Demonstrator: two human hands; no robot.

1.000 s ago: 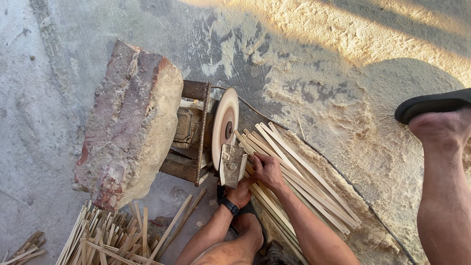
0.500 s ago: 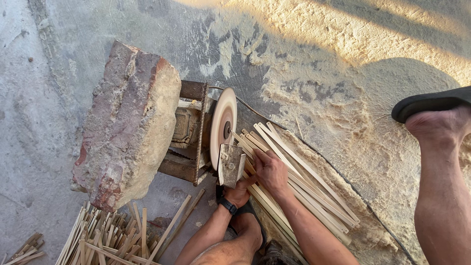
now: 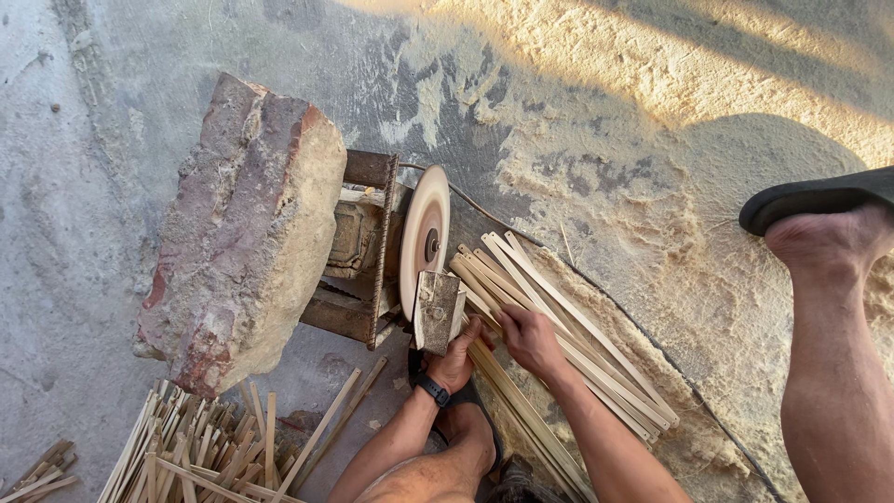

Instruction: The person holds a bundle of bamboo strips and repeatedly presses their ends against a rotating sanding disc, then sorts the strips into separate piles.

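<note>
While the left hand (image 3: 456, 359) curls around the lower end of a small rough wooden block (image 3: 436, 310), gripping it just beside the face of the sanding disc (image 3: 424, 237), the right hand (image 3: 528, 340) lies palm down with its fingers bent over a bundle of long flat bamboo strips (image 3: 568, 340); whether it pinches one strip or only presses on them cannot be told. The block is pale, chipped and dusty, standing upright at the disc's lower edge, on the ground in front of the person's knee. The strips are thin, straight and cream-coloured, fanned out diagonally from the disc toward the lower right. A black wristwatch (image 3: 433, 388) circles the left wrist. The disc is round, smooth and tan with a dark hub, mounted on a rusty metal frame (image 3: 368, 251). A heavy slab of weathered brick and mortar (image 3: 247, 233), reddish and crusted with grey, leans on that frame. Shorter split bamboo sticks (image 3: 200, 452) lie heaped at the lower left. Fine pale sawdust (image 3: 652, 224) coats the concrete floor (image 3: 65, 233) beyond. At the right, another person's bare foot in a black sandal (image 3: 819, 200) rests.
</note>
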